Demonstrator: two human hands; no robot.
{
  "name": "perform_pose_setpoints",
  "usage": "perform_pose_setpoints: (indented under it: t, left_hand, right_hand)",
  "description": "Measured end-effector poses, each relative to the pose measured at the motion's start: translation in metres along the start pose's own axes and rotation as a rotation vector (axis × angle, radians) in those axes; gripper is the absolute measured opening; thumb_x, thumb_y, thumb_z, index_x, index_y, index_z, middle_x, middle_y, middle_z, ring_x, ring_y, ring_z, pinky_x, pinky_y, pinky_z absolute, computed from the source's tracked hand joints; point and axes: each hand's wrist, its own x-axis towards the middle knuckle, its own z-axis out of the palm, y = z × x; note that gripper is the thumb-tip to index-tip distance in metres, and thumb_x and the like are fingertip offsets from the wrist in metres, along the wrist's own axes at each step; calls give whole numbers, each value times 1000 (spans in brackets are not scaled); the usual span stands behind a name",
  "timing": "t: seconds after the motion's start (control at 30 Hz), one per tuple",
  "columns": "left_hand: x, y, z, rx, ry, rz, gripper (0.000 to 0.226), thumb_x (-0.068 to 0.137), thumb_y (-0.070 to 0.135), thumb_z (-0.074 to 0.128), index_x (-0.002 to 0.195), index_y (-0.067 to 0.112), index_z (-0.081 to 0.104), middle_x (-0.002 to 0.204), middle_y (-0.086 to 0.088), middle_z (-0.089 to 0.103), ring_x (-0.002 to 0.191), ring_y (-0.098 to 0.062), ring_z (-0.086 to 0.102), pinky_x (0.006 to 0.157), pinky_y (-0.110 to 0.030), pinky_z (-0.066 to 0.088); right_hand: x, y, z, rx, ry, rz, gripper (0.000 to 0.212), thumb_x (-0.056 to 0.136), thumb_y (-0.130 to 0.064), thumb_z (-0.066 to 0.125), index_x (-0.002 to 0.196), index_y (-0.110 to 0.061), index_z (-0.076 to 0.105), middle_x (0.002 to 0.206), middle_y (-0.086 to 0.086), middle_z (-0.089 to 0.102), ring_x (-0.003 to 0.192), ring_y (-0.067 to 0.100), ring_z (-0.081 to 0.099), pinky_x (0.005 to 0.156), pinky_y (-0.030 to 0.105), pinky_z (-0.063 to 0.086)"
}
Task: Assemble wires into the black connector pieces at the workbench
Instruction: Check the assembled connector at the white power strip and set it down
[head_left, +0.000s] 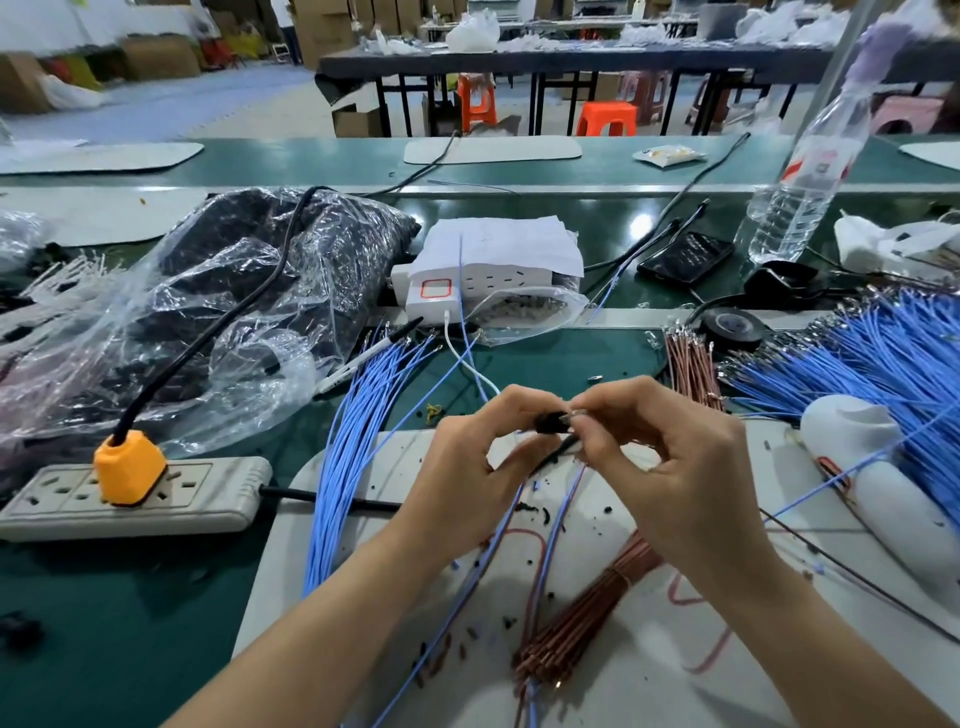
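My left hand pinches a small black connector piece above the white work mat. My right hand meets it from the right, its fingertips pinching a wire end with a metal terminal at the connector's face. Blue wires hang from between my hands down across the mat. A bundle of loose blue wires lies to the left. A tied copper-brown wire bundle lies on the mat below my hands.
A grey power strip with an orange plug lies at left, beside a crumpled plastic bag. A big fan of blue wires fills the right. A white tool, black tape roll, phone and water bottle stand further right.
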Motion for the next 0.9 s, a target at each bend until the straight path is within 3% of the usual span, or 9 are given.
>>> perform_pose_setpoints:
  t: [0.07,0.13,0.2,0.33,0.47,0.57,0.67,0.9]
  left_hand:
    - [0,-2,-1,65,-10,21,17,87,5,64,103,9,64,90,11,68,87,0,66,81,-12,46]
    - [0,-3,-3,102,-31,20,20,85,3,66,105,5,65,87,11,69,82,1,65,78,-10,46]
    - [0,-3,-2,100,-50,2,22,84,1,66,105,8,67,80,12,69,73,0,65,74,-9,45]
    - [0,-1,1,-65,-88,-114,20,85,12,63,98,27,66,79,18,70,55,-11,57,63,-13,46]
    - [0,-1,-1,-156,-99,-186,15,82,21,63,93,31,66,77,14,72,56,-8,56,60,-17,48]
    - [-1,0,2,-159,-136,-183,18,82,20,65,95,32,65,74,13,70,52,-7,52,58,-16,47]
    - [-2,-1,2,-199,-142,-184,19,84,15,65,95,31,65,73,12,70,52,-9,52,56,-17,47]
    - [-2,-5,0,-133,-179,-178,13,85,9,66,91,20,67,71,15,67,54,-3,60,65,-12,46]
  right_hand:
    - [0,1,1,-174,-27,-98,6,81,-5,66,86,-6,68,75,-1,67,66,8,62,66,20,51]
    - [1,3,0,-186,-74,-82,6,81,-5,66,86,-5,68,74,-2,66,65,9,61,65,22,51]
    - [3,4,-3,-27,-117,88,7,82,-4,68,83,-10,68,67,-7,67,60,8,63,62,22,53]
    - [9,8,-12,372,-202,401,13,85,7,63,82,-5,65,60,5,67,51,13,62,54,19,50]
    - [10,10,-13,434,-291,485,14,84,9,62,82,-4,62,63,7,69,55,13,64,57,20,52]
    - [13,11,-18,514,-331,589,1,82,2,62,81,1,63,62,11,68,51,18,63,51,24,52]
    - [13,14,-20,587,-340,678,14,74,-9,64,80,3,62,62,12,67,50,20,62,49,24,51]
    - [11,15,-19,554,-382,690,15,71,-7,65,80,4,58,65,17,70,57,20,68,54,24,56]
